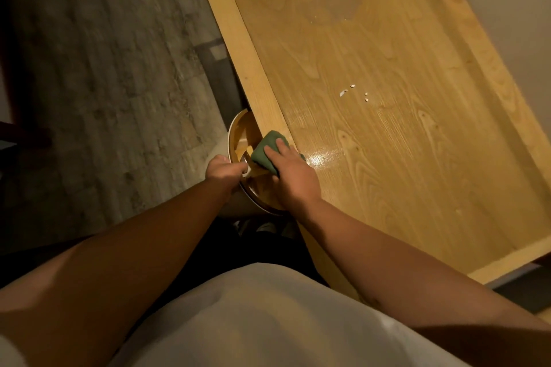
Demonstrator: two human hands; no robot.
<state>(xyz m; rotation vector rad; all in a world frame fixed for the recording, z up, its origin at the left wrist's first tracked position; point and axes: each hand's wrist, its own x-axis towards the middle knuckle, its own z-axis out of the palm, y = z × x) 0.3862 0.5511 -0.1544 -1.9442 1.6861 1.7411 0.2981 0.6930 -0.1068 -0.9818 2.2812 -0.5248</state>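
Right hand [293,176] lay on a folded green cloth [269,149], fingers fairly straight on top, pressing it flat to the table [402,158] right at the near-left edge. The cloth overhung that edge a little, above the bowl [230,140]. Couldn't tell whether the thumb tucked under it.

Left hand [225,170] gripped the bowl's rim, fingers curled over it. It held the bowl against the table edge and slightly below the top, tilted toward the camera. The bowl had a white rim and a glossy inside that mirrored the wood.

Table: yellow wood-grain top with a paler strip [238,39] along the edge. A wet sheen [323,158] showed just beside the cloth. A few pale crumbs [344,92] sat further up the top, well apart from the cloth.

Grey tiled floor [104,68] to the left, white shirt [268,322] at the bottom of the view.
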